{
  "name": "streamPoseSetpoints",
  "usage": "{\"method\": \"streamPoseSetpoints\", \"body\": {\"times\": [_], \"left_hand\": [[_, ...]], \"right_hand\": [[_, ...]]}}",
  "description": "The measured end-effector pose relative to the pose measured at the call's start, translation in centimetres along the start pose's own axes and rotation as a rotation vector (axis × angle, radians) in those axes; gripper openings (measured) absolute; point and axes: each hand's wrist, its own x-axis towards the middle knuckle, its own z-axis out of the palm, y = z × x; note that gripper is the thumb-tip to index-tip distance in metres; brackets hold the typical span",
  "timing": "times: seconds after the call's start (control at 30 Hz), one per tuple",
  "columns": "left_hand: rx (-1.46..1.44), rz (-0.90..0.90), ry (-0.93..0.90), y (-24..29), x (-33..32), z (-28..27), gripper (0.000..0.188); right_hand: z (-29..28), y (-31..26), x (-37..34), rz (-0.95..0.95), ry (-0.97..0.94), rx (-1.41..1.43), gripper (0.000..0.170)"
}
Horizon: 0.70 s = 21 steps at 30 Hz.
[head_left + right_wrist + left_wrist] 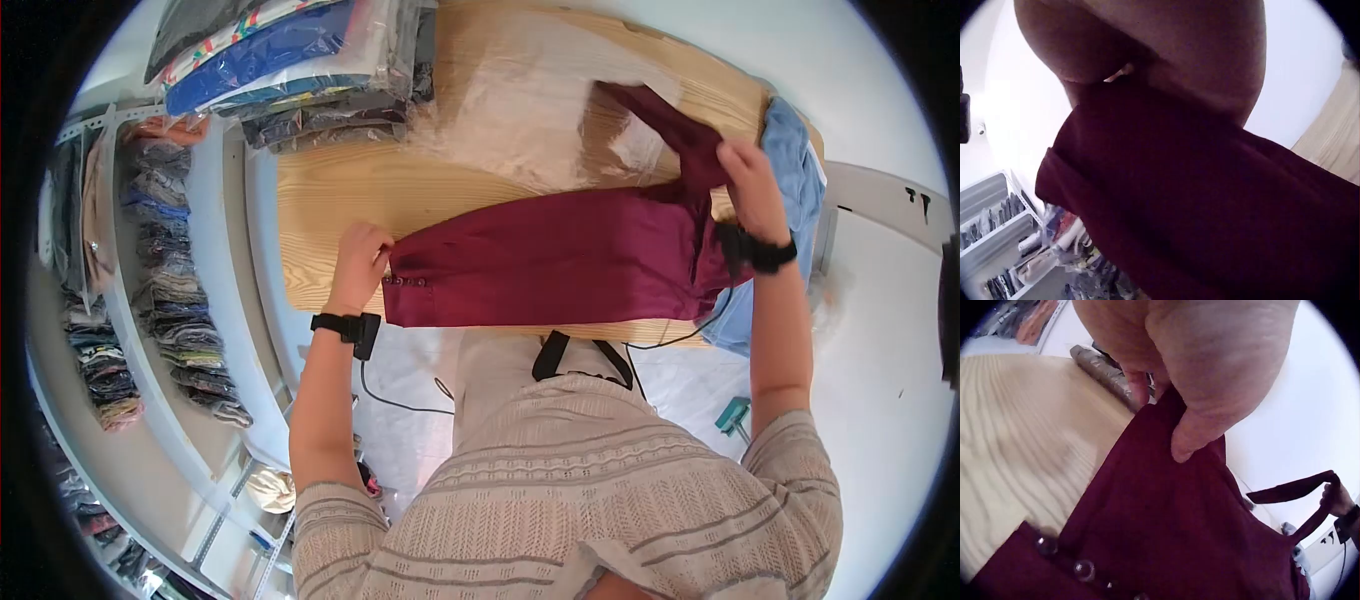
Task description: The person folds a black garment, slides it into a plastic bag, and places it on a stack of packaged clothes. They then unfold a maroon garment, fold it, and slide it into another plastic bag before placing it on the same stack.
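Note:
A burgundy garment (550,260) stretches lengthwise along the front of the wooden table, overlapping its near edge. My left hand (360,260) pinches the garment's left end between thumb and fingers, just above a short row of round, shiny buttons (1084,570). At the other end my right hand (755,190) is raised and grips gathered burgundy cloth. From that grip a narrow loose length (660,115) of the same cloth sticks out toward the back left. In the right wrist view, the cloth (1179,187) hangs from the hand and hides most of the fingers.
Clear plastic bags (510,100) lie on the wooden table (320,180) behind the garment. A tall stack of bagged clothes (290,60) stands at the back left. Light blue denim (785,150) lies along the right edge. Shelves of bagged clothes (180,280) line the left wall.

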Motion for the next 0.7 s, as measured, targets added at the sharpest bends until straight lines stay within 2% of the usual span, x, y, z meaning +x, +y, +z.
{"method": "streamPoseSetpoints", "body": {"times": [0.07, 0.1, 0.13, 0.17, 0.23, 0.27, 0.3, 0.37, 0.4, 0.43, 0.47, 0.57, 0.6, 0.63, 0.7], "left_hand": [[-0.01, 0.018, -0.02, 0.4, -1.6, 0.7, 0.022], [-0.02, 0.035, -0.036, 0.5, -2.2, 1.1, 0.023], [-0.01, 0.044, -0.053, 0.5, -2.7, 1.4, 0.025], [-0.01, 0.049, -0.057, 0.3, -3.3, 2.0, 0.025], [0.037, -0.011, -0.119, 0.1, -4.5, 3.0, 0.028], [0.036, -0.003, -0.121, 0.4, -5.0, 3.3, 0.028], [0.093, -0.042, -0.107, 1.1, -5.0, 3.4, 0.031], [0.135, -0.048, -0.093, 2.9, -4.0, 3.7, 0.034], [0.127, -0.067, -0.077, 4.2, -3.0, 3.7, 0.037], [0.117, -0.086, -0.062, 5.7, -1.8, 3.9, 0.04], [0.126, -0.049, -0.054, 7.5, -0.6, 4.1, 0.039], [-0.04, 0.121, -0.057, 13.0, 3.7, 6.6, 0.035], [-0.077, 0.161, -0.078, 15.3, 5.1, 7.5, 0.032], [-0.113, 0.199, -0.098, 17.6, 6.6, 8.7, 0.029], [-0.268, 0.312, -0.089, 20.8, 8.8, 12.8, 0.025]], "right_hand": [[-0.8, 1.0, -4.0, 0.052, -0.13, -0.098, 0.028], [0.6, 1.9, -6.2, 0.091, -0.019, -0.004, 0.025], [1.2, 1.4, -7.8, 0.112, -0.085, 0.077, 0.024], [1.3, 2.4, -8.5, 0.077, -0.239, 0.108, 0.022], [3.5, 3.5, -10.6, 0.122, -0.28, 0.233, 0.019], [4.3, 4.3, -11.2, 0.106, -0.34, 0.222, 0.02], [5.7, 3.9, -12.0, 0.118, -0.307, 0.222, 0.02], [7.5, 6.0, -12.7, 0.173, -0.449, 0.141, 0.024], [8.6, 8.5, -13.1, 0.082, -0.51, 0.039, 0.027], [9.4, 8.6, -13.3, -0.015, -0.534, 0.003, 0.028], [9.9, 8.7, -13.6, -0.109, -0.508, -0.061, 0.027], [10.0, 11.2, -14.8, -0.021, -0.361, -0.248, 0.025], [9.6, 11.7, -15.1, 0.093, -0.24, -0.094, 0.025], [9.0, 12.0, -15.3, 0.096, -0.225, -0.097, 0.025], [7.5, 12.6, -15.5, 0.296, 0.019, -0.041, 0.02]]}}
